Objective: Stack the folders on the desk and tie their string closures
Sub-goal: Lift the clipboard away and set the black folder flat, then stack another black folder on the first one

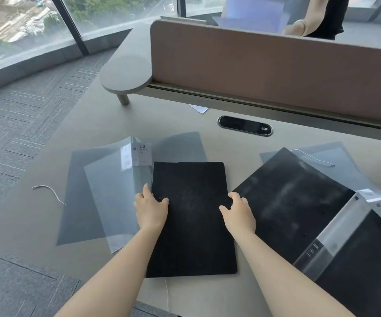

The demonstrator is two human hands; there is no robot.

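A black folder (pixel 191 227) lies flat in the middle of the desk (pixel 120 120). My left hand (pixel 150 208) grips its left edge and my right hand (pixel 238 211) grips its right edge. A thin string (pixel 167 294) hangs from under its near edge over the desk front. To the left lies an open translucent grey folder (pixel 107 195) with a white label, and a loose white string (pixel 50 193) lies beside it. To the right lies a tilted black folder (pixel 290 202) over another grey translucent folder (pixel 345 170), with a white string (pixel 315 157) on top.
A brown divider panel (pixel 276 72) runs along the desk's far side, with a black cable port (pixel 245 125) in front of it. A rounded grey side shelf (pixel 125 76) sticks out at back left. Another person's arm (pixel 299 26) shows behind the panel. Carpet floor lies left.
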